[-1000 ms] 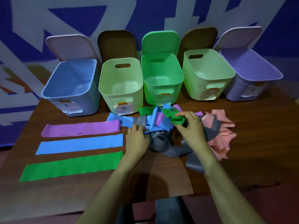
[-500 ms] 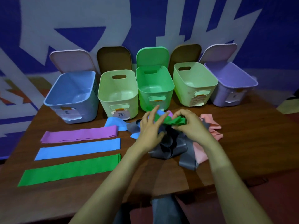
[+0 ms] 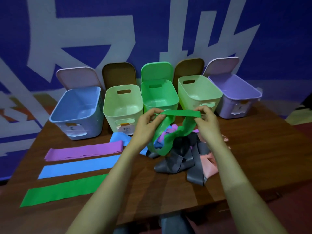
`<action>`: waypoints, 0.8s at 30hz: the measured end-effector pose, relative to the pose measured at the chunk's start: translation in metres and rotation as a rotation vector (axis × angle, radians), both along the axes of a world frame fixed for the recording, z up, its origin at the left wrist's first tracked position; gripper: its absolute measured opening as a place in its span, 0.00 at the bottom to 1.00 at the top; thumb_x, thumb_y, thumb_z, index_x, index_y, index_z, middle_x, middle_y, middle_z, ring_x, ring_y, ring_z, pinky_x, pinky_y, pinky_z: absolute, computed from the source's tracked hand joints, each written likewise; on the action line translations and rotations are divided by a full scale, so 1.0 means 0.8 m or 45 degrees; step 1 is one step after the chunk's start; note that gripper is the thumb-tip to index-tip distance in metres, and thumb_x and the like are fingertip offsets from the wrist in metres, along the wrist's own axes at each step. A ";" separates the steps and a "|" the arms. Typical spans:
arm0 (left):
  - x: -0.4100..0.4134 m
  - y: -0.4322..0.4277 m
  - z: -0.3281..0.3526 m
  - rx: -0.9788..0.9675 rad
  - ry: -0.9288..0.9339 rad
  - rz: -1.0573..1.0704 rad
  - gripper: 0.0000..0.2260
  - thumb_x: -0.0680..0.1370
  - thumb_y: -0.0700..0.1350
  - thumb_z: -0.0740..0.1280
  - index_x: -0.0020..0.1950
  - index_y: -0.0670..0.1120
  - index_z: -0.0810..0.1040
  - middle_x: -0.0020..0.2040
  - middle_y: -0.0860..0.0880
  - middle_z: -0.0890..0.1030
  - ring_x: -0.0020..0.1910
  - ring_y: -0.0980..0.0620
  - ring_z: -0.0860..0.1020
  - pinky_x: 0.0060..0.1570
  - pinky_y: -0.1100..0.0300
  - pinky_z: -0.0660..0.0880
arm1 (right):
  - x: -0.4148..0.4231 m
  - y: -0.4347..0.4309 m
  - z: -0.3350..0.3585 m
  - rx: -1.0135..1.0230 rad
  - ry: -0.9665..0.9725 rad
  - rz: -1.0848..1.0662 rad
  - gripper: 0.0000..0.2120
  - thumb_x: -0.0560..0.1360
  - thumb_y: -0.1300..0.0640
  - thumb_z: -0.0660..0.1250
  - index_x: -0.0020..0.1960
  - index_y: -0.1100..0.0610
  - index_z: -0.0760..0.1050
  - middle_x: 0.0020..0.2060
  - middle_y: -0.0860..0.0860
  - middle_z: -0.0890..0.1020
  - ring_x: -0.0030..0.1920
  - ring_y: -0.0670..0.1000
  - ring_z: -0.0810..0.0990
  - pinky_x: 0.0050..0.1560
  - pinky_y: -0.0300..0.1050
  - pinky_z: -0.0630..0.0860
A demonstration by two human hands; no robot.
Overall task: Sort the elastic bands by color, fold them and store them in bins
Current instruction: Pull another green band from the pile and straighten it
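Scene is dim with a cool blue-violet cast; light appears overhead, leaving a pale sheen inside the blue bin [image 3: 79, 107] at 9 o'clock and soft, diffuse shadows beneath the forearms [image 3: 118, 183] on the wooden table [image 3: 253, 166] toward 6 o'clock. Focus is soft throughout: the green band [image 3: 179, 113] at centre has smeared edges and the bin labels [image 3: 125, 129] are unreadable. Wide-angle distortion bows the table edges and stretches the wall pattern [image 3: 84, 48] toward 3 and 9 o'clock; the lower corners fall dark.
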State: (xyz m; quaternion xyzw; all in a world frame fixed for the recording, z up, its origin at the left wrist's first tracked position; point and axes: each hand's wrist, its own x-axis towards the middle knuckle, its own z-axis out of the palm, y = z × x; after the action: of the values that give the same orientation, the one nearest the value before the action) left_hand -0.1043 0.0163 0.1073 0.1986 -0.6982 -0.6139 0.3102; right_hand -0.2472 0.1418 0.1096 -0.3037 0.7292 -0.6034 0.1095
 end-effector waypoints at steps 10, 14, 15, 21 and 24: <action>0.056 -0.040 0.003 0.204 -0.272 0.019 0.03 0.73 0.41 0.71 0.42 0.43 0.78 0.38 0.44 0.81 0.33 0.53 0.78 0.39 0.63 0.75 | 0.000 0.001 0.005 0.209 -0.158 0.470 0.07 0.69 0.64 0.73 0.41 0.54 0.78 0.38 0.51 0.78 0.41 0.47 0.75 0.45 0.37 0.72; 0.081 -0.060 -0.011 -0.078 -0.575 -0.079 0.06 0.73 0.41 0.72 0.46 0.42 0.78 0.39 0.46 0.78 0.37 0.54 0.76 0.41 0.64 0.73 | 0.000 0.000 -0.008 0.139 -0.224 0.433 0.06 0.73 0.57 0.69 0.38 0.54 0.80 0.35 0.50 0.80 0.41 0.48 0.76 0.49 0.44 0.70; 0.084 -0.060 -0.014 -0.184 -0.621 -0.073 0.05 0.73 0.40 0.72 0.46 0.43 0.77 0.41 0.46 0.78 0.38 0.54 0.75 0.43 0.61 0.72 | -0.001 -0.001 -0.011 0.089 -0.205 0.358 0.06 0.74 0.57 0.68 0.38 0.53 0.79 0.35 0.49 0.80 0.42 0.48 0.76 0.51 0.45 0.70; 0.070 -0.041 -0.026 -0.104 -0.512 0.250 0.05 0.78 0.48 0.57 0.42 0.51 0.65 0.42 0.41 0.74 0.40 0.46 0.73 0.46 0.54 0.72 | 0.013 -0.007 -0.010 0.161 0.124 0.346 0.07 0.77 0.54 0.65 0.48 0.57 0.79 0.42 0.52 0.81 0.44 0.48 0.76 0.44 0.40 0.69; 0.063 -0.035 -0.027 0.247 -0.315 0.227 0.05 0.75 0.46 0.59 0.41 0.52 0.63 0.43 0.37 0.77 0.43 0.41 0.79 0.49 0.45 0.77 | 0.015 -0.008 -0.010 0.136 0.149 0.286 0.12 0.76 0.51 0.66 0.52 0.59 0.80 0.47 0.51 0.82 0.51 0.47 0.77 0.50 0.39 0.70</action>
State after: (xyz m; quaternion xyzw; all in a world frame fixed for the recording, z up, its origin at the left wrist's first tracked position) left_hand -0.0537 -0.0116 0.0860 0.3628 -0.6481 -0.6194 0.2544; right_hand -0.2351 0.1351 0.1014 -0.4120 0.7266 -0.5290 0.1497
